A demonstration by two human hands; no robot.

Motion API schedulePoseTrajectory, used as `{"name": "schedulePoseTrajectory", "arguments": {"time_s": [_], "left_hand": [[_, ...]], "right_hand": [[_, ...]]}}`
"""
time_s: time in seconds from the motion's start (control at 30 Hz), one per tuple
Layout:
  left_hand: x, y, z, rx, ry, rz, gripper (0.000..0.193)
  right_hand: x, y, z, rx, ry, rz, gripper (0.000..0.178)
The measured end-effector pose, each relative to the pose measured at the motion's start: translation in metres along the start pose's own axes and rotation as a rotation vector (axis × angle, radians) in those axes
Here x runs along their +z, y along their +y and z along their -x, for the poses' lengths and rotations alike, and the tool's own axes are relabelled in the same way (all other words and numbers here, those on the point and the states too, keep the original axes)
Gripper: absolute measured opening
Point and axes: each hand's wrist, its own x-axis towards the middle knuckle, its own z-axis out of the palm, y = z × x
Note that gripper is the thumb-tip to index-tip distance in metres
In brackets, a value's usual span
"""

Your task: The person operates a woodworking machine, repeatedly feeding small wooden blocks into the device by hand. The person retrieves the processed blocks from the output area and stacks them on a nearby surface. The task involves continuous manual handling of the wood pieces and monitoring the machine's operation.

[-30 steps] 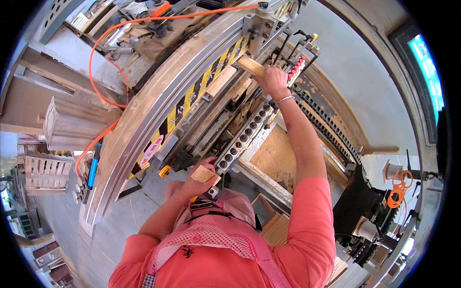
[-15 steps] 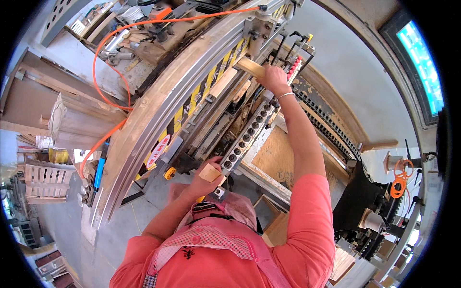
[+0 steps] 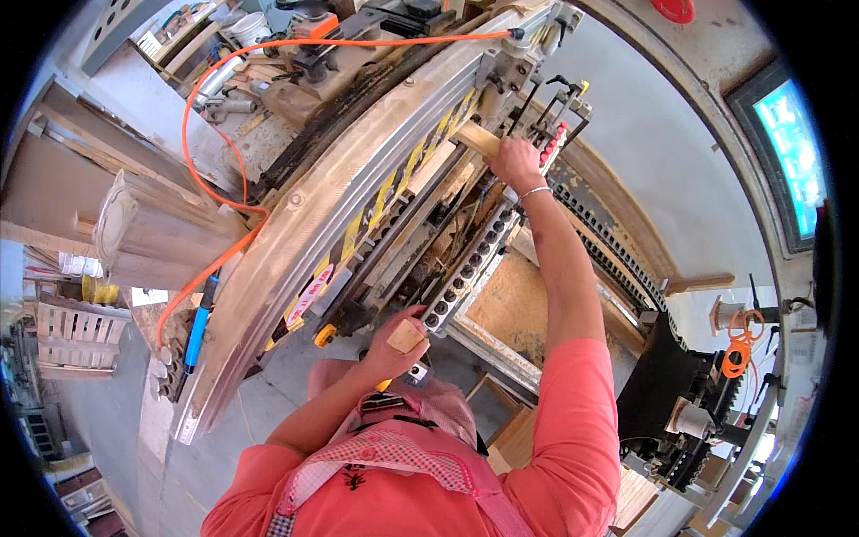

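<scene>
My right hand (image 3: pixel 517 166) reaches to the far end of the machine, its fingers closed round a pale wooden block (image 3: pixel 479 139). Close by, another length of light wood (image 3: pixel 432 167) rests along the machine beside the yellow-and-black striped rail. My left hand (image 3: pixel 392 347) is near my body at the machine's near end, closed on a small wooden block (image 3: pixel 405 336) whose cut end faces up. Just beside that hand begins a metal bar (image 3: pixel 465 273) with a row of dark round knobs or holes.
A curved-looking machine beam (image 3: pixel 295 201) runs diagonally on the left, with an orange hose (image 3: pixel 183 134) looping past it. A lit screen (image 3: pixel 789 148) hangs at the right. A wood-coloured board (image 3: pixel 512 300) lies right of the bar. Black chain tracks (image 3: pixel 608 251) stretch beyond.
The whole view has shifted slightly, with the machine appearing a little lower and to the right. Both hands keep hold of their blocks; the left one's block has tilted slightly.
</scene>
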Motion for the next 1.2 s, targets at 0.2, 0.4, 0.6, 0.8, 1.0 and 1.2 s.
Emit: {"name": "schedulePoseTrajectory", "arguments": {"time_s": [0.2, 0.4, 0.6, 0.8, 1.0, 1.2], "left_hand": [[-0.004, 0.011, -0.002, -0.061, 0.012, 0.038, 0.023], [-0.004, 0.015, -0.004, -0.115, -0.007, 0.036, 0.021], [-0.004, 0.016, -0.004, -0.160, -0.019, 0.107, 0.020], [-0.005, 0.018, -0.004, -0.164, -0.016, 0.091, 0.020], [-0.012, 0.035, -0.005, -0.043, 0.152, 0.141, 0.015], [-0.033, 0.071, 0.013, -0.557, 0.284, 0.644, 0.009]], "right_hand": [[-0.002, -0.002, 0.002, -0.033, -0.015, 0.013, 0.042], [0.004, -0.002, -0.005, -0.071, 0.015, 0.012, 0.039], [-0.004, -0.001, -0.005, -0.114, -0.084, 0.018, 0.045], [-0.002, 0.000, -0.002, -0.115, -0.018, -0.009, 0.042], [-0.002, 0.001, -0.003, -0.127, -0.027, -0.004, 0.043], [0.003, 0.001, -0.007, -0.105, -0.009, -0.025, 0.042]]}}
